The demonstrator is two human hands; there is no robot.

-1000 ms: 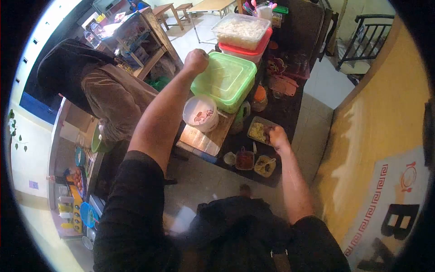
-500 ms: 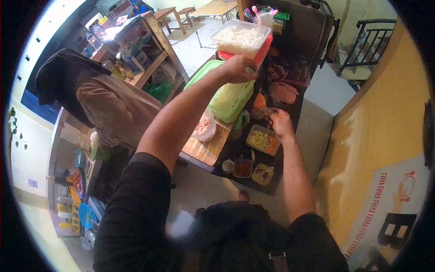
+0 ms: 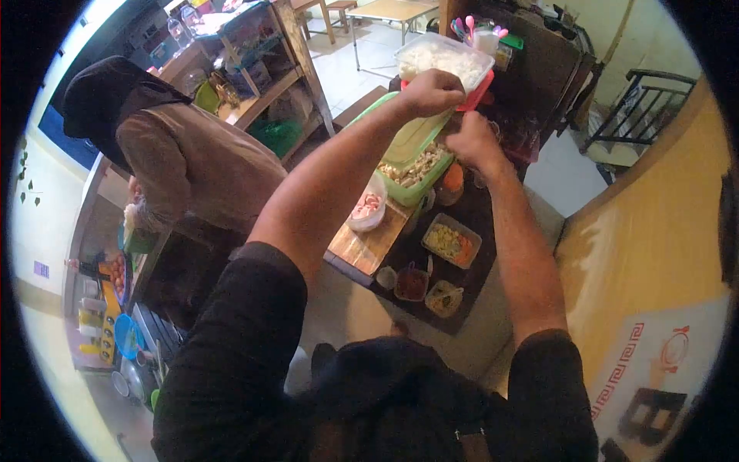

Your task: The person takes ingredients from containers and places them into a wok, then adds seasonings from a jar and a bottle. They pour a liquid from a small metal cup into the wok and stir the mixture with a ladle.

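Head view: left hand [image 3: 433,91] is curled tight on the green lid [image 3: 416,137], tipped up. Right below that grip sits the open green box [image 3: 412,171]. Right hand [image 3: 471,141] hangs over the box, closer; its fingers are hidden.

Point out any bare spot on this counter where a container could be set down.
The wooden cutting board is bare in front of the white bowl. Crowded: the small dishes at the near edge, the yellow-food tray, and the green box under both hands.
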